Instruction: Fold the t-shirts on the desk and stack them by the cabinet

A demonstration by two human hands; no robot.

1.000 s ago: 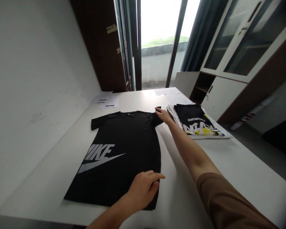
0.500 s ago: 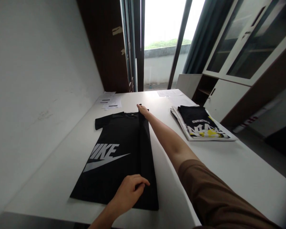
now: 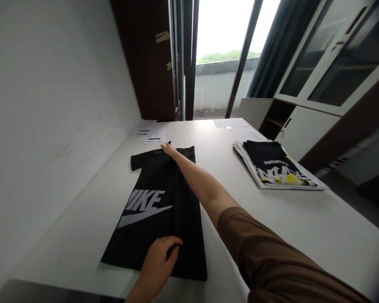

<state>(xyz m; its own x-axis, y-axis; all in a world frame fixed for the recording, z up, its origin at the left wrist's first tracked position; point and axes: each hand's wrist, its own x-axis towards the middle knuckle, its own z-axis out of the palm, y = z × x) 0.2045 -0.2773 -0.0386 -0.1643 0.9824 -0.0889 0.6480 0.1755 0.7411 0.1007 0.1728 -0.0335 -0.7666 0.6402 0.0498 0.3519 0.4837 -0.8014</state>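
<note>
A black T-shirt (image 3: 151,227) with a grey NIKE print and swoosh lies on the white table, collar end away from me. One short sleeve sticks out at its upper left. The right side of the shirt is folded over toward the middle. My right hand (image 3: 169,149) reaches to the collar end, closed on the far end of the folded-over edge. Close to the hem, my left hand (image 3: 160,257) has its thumb and index finger curled together at the near end of that edge; the fingertips partly hide the cloth there.
Folded shirts, a black one with white and yellow print (image 3: 278,164) on top, are stacked on the right of the white table (image 3: 221,168). Sheets of paper (image 3: 150,131) lie at the back left. A wall (image 3: 66,105) borders the left side; cabinets (image 3: 309,126) stand behind right.
Both hands have moved left across the shirt, carrying the folded-over edge toward the middle. The folded flap is wider now. The view has shifted slightly.
</note>
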